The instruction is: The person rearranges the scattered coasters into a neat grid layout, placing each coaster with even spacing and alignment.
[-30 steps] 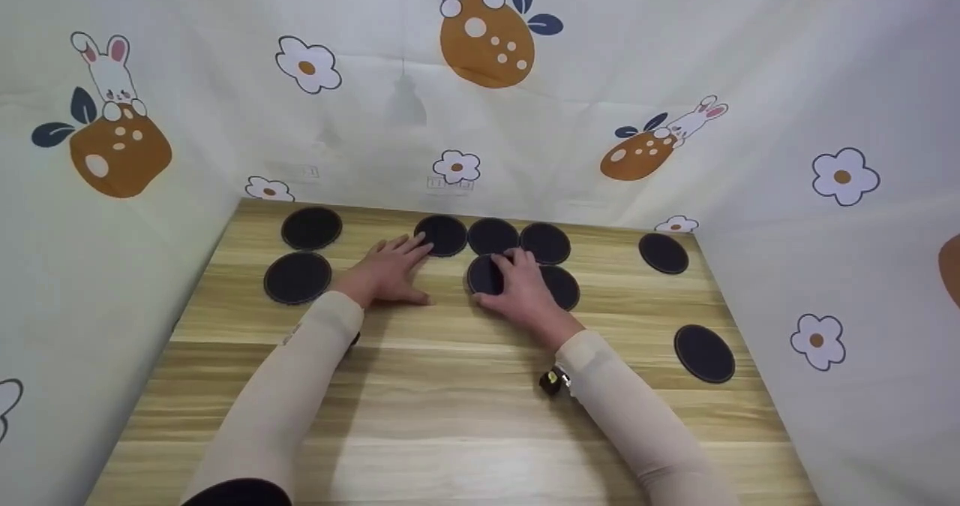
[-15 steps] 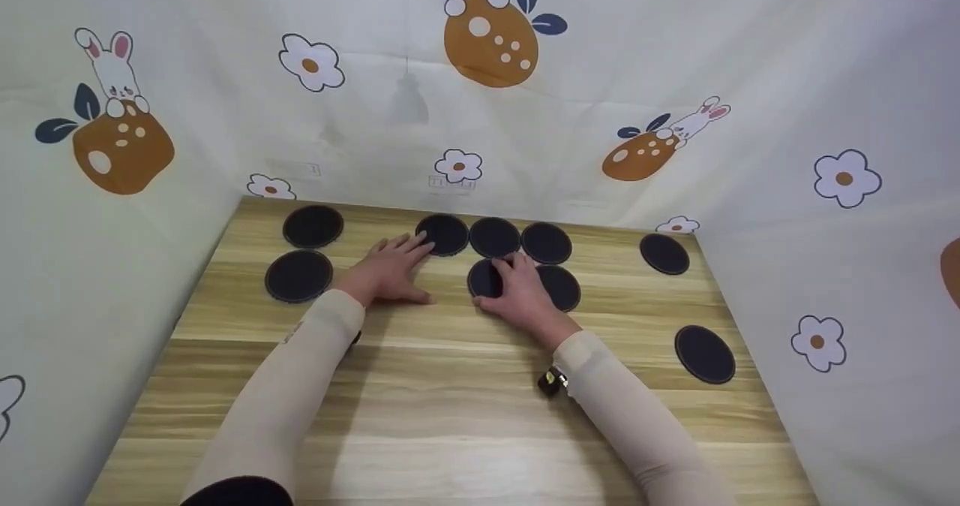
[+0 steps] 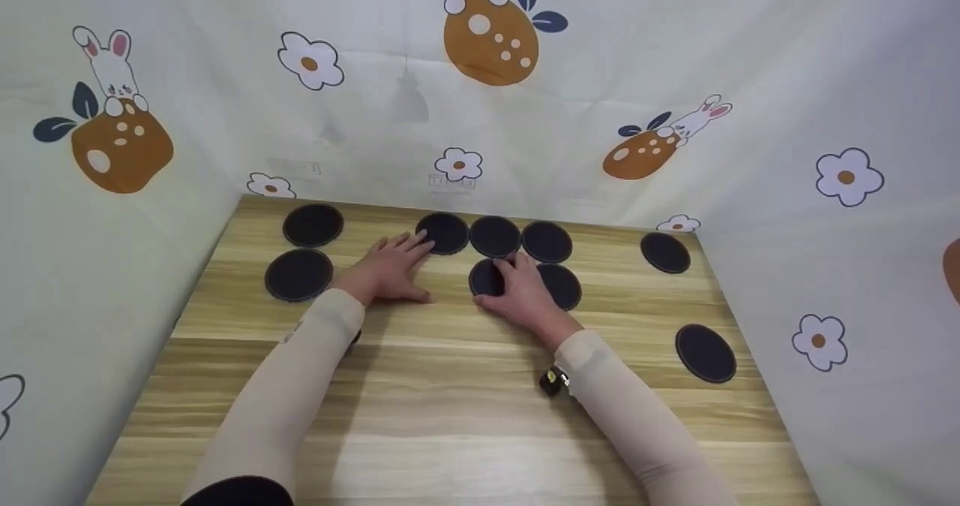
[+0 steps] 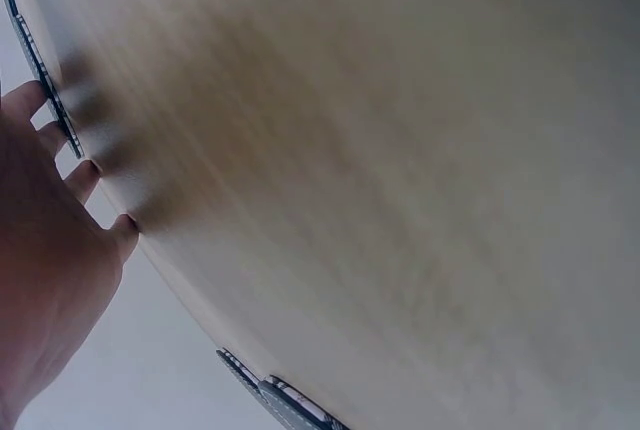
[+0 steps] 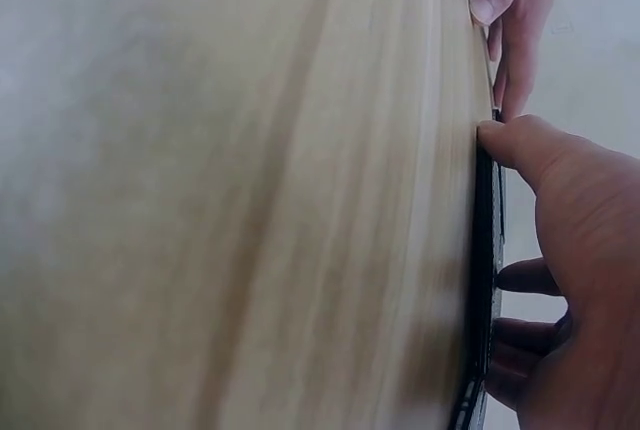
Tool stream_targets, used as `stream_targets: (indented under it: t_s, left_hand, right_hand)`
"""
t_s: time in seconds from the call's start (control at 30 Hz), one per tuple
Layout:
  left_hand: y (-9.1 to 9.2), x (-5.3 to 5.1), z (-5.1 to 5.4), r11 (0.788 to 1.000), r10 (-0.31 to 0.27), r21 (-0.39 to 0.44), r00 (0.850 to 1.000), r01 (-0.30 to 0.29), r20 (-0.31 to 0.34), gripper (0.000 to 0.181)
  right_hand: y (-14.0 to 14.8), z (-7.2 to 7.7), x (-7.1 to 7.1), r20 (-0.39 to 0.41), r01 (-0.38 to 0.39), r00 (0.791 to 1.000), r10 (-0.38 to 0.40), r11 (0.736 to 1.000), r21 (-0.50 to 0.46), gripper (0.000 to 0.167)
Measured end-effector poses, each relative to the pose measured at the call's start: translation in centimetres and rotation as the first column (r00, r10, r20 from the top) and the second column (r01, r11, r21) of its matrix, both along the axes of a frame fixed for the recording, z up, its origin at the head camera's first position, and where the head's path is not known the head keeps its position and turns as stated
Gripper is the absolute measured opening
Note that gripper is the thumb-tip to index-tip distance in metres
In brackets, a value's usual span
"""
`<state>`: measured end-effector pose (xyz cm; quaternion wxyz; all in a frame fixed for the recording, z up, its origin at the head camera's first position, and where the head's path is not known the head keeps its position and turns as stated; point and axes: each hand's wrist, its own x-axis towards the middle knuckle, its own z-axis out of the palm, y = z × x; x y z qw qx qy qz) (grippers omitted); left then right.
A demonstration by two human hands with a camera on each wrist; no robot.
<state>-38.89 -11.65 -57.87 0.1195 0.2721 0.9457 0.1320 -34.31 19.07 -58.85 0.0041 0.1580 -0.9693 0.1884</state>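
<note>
In the head view, my left hand (image 3: 386, 272) lies with spread fingers, its fingertips on the lower left edge of a black round disc (image 3: 442, 233), the leftmost of three in a back row. My right hand (image 3: 523, 292) grips another black disc (image 3: 486, 278) in front of the row's middle disc (image 3: 495, 236), thumb at its near edge and fingers at its far side. Part of that disc is hidden by the hand. To its right lies a further disc (image 3: 561, 287), partly covered. The right wrist view shows the right thumb and fingers at the disc's edge (image 5: 484, 250).
Two black discs (image 3: 313, 225) lie at the table's back left, the nearer one beside my left wrist. On the right side are a disc (image 3: 665, 252) near the back and another (image 3: 706, 353) closer in. Patterned cloth (image 3: 360, 115) surrounds the wooden table (image 3: 435, 416).
</note>
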Motion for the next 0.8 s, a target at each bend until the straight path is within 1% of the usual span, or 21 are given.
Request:
stream_targets:
  t_s: [0.13,0.23,0.43,0.63,0.8]
  left_hand:
    - [-0.02,-0.30,-0.45,1.000,-0.003,0.001,1.000,0.003,0.014,0.118]
    - [0.03,-0.39,-0.51,1.000,-0.003,0.003,1.000,0.003,0.017,0.118]
    - [0.11,0.07,0.17,1.000,0.000,0.003,1.000,0.000,0.001,0.117]
    - [0.04,0.27,0.39,1.000,-0.002,0.015,1.000,0.001,0.014,0.114]
    - [-0.03,0.26,0.33,1.000,-0.001,0.018,1.000,0.001,0.018,0.114]
  right_hand:
    - [0.14,-0.18,-0.05,-0.001,-0.001,1.000,0.001,1.000,-0.016,0.090]
    - [0.21,-0.28,-0.06,-0.003,-0.006,1.000,0.006,1.000,-0.019,0.090]
    - [0.26,-0.27,0.03,-0.008,-0.008,1.000,0.008,1.000,-0.023,0.090]
    - [0.27,-0.22,0.12,-0.003,-0.005,1.000,0.005,1.000,-0.023,0.091]
    - [0.35,-0.14,0.09,-0.003,-0.004,1.000,0.004,1.000,-0.018,0.095]
